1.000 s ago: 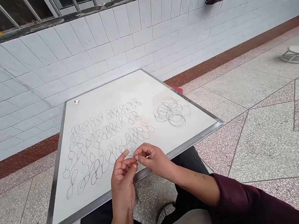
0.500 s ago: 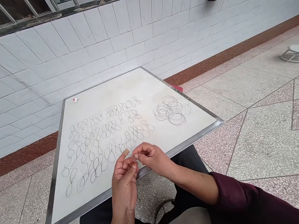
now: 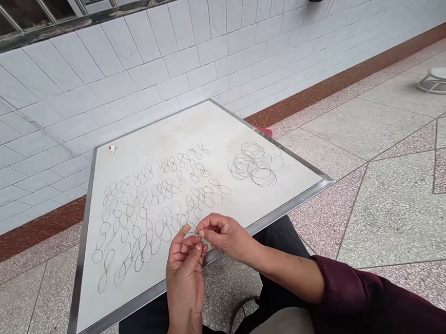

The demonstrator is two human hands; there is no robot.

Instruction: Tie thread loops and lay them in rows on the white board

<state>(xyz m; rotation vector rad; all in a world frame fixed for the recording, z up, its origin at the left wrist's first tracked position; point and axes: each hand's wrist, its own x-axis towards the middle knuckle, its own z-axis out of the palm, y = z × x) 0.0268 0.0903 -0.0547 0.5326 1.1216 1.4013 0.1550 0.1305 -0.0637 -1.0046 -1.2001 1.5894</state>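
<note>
Over the table's near edge, my left hand (image 3: 186,265) and my right hand (image 3: 226,239) meet. Thumb and fingers of both are pinched on one thin dark wire loop (image 3: 192,229); most of it is hidden by the fingers. A tan bandage wraps the left index fingertip, which points up and away. On the white table (image 3: 173,127), left of and beyond my hands, lie rows of wire loops twisted into figure eights (image 3: 142,253). To the right, a pile of round, untwisted wire rings (image 3: 257,164) overlaps in a loose heap.
A small white and red object (image 3: 112,149) sits near the table's far left corner. Metal trim (image 3: 291,205) edges the tabletop. Behind stands a white tiled wall (image 3: 184,62) with a barred window. A stool (image 3: 443,80) is on the floor far right.
Both hands stay almost in place, still pinching the wire. The fingers shift slightly, and a little of the loop now shows above them. The rows and the pile look the same.
</note>
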